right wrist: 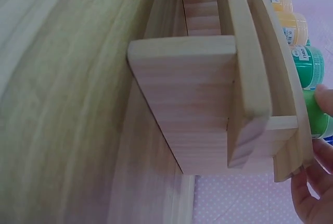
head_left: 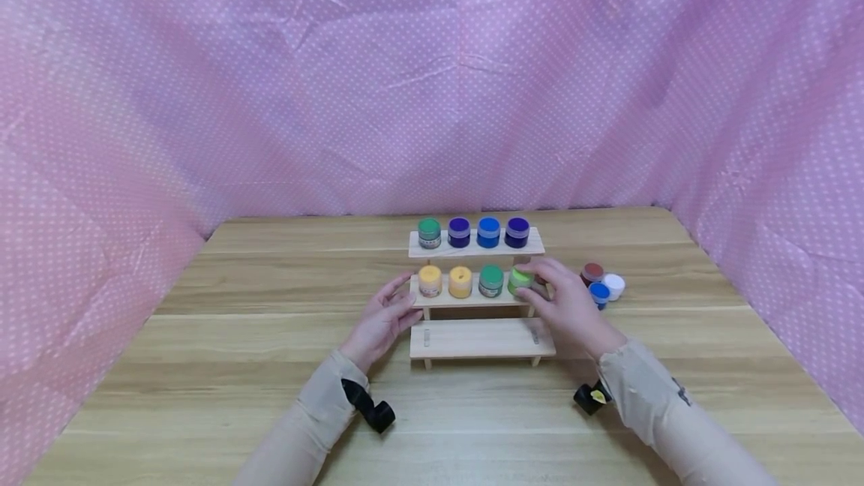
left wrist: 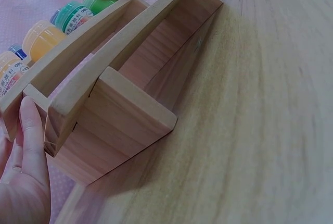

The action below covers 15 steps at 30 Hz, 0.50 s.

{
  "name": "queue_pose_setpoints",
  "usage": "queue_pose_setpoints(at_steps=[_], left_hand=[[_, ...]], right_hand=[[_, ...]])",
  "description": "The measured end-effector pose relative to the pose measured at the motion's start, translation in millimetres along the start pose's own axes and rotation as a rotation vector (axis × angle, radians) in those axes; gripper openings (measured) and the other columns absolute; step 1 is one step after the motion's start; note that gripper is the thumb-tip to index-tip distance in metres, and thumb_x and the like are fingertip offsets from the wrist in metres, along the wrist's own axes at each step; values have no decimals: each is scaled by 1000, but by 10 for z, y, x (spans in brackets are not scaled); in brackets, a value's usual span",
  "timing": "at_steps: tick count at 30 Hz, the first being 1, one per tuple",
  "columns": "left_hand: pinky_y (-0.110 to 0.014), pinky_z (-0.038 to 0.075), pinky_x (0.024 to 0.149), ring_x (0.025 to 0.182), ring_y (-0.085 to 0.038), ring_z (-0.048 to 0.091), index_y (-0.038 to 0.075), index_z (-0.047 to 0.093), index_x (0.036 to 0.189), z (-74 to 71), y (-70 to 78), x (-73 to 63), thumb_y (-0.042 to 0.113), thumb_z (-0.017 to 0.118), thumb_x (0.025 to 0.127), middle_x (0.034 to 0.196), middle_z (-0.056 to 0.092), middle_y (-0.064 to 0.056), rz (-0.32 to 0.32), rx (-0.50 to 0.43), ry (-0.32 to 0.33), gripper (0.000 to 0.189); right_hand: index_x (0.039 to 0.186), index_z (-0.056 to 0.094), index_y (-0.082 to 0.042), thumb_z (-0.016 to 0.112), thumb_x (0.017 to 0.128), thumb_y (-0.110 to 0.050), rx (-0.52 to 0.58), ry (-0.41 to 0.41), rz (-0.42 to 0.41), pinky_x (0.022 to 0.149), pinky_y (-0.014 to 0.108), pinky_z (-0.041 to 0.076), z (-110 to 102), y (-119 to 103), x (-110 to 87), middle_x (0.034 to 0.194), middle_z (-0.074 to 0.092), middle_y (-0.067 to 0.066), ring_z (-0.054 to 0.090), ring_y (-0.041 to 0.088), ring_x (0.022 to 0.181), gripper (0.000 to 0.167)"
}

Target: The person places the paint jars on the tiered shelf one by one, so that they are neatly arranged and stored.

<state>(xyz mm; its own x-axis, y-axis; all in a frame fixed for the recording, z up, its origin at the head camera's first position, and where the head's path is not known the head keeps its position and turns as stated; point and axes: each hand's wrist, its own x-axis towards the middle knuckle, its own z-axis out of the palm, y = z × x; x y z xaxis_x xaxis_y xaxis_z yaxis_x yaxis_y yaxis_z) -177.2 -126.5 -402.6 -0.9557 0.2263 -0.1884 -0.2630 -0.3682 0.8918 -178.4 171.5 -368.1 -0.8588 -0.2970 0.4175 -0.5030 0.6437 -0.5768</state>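
Observation:
A stepped wooden stand (head_left: 482, 337) has three shelves. My left hand (head_left: 381, 321) holds the left end of the middle shelf, its thumb against the wood under the edge in the left wrist view. Over at that shelf's right end, my right hand (head_left: 563, 302) pinches a light green paint jar (head_left: 519, 280) between thumb and fingers. Left of it stand a green jar (head_left: 491, 281) and two yellow-orange jars (head_left: 460, 283). The top shelf (head_left: 475, 252) carries a green jar (head_left: 429, 233), a blue jar (head_left: 488, 232) and two dark purple jars (head_left: 459, 232). The bottom shelf is bare.
Right of the stand, a brown-red jar (head_left: 592, 273), a white-lidded jar (head_left: 614, 286) and a blue jar (head_left: 598, 294) sit together on the wooden table (head_left: 270, 283), close behind my right hand. A pink dotted cloth (head_left: 432, 96) hangs around the table's back and sides.

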Motion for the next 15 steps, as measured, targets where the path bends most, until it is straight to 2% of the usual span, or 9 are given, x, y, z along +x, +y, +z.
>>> queue_pose_setpoints(at_steps=[6, 9, 15], left_hand=[[-18, 56, 78, 75, -5, 62, 3, 19, 149, -2, -7, 7, -5, 42, 96, 87, 56, 5, 3, 4, -8, 59], [-18, 56, 77, 74, -5, 62, 2, 19, 149, -1, -8, 9, -5, 42, 96, 86, 56, 6, 6, -1, -7, 59], [-18, 56, 78, 75, -4, 61, 2, 19, 149, -3, -8, 4, -5, 42, 95, 87, 55, 5, 5, 6, 2, 59]], right_hand=[[118, 62, -10, 69, 86, -14, -19, -29, -6, 70, 27, 51, -24, 1, 13, 114, 61, 5, 53, 13, 85, 33], [118, 62, -10, 70, 86, -15, -13, -44, -8, 69, 27, 50, -42, -6, 27, 115, 61, 5, 53, 14, 85, 34], [123, 58, -7, 72, 83, -13, 121, -49, 24, 85, 38, 56, -113, 12, 65, 120, 59, 10, 58, 21, 99, 43]])
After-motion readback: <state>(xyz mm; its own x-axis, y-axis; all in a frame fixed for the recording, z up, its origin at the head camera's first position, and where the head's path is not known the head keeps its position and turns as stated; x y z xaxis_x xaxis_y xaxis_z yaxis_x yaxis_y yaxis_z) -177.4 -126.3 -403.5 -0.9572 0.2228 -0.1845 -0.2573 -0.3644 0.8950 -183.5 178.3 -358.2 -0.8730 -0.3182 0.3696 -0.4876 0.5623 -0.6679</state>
